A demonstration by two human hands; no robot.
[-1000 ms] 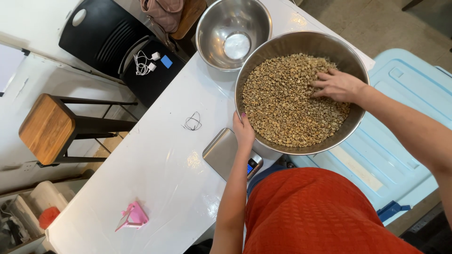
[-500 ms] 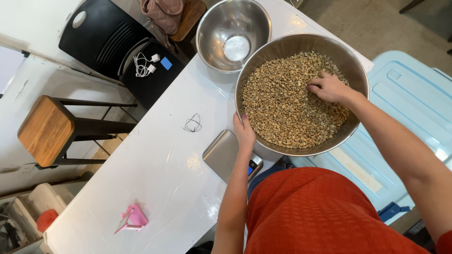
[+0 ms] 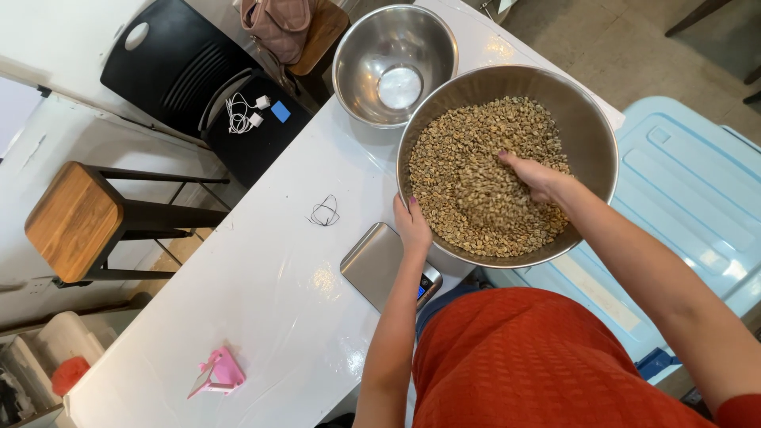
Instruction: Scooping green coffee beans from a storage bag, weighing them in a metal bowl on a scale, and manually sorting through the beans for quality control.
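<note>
We see the right hand [image 3: 533, 176] cupped loosely in green coffee beans [image 3: 476, 182]; left hand [image 3: 412, 226] flat against the large steel bowl [image 3: 590, 127], gripping nothing. Blue tag [image 3: 280, 112] far left.

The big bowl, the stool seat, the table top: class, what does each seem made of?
Big bowl: likely stainless steel, brushed grey with soft reflections. Stool seat: wood, by its brown grain. Table top: glossy white, with glare spots; material uncertain.

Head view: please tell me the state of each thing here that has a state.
Large steel bowl: filled with pale beans.
Small steel bowl: empty.
Scale: screen lit, platform bare.
Left hand: on the large bowl's rim.
Right hand: in the beans.
</note>
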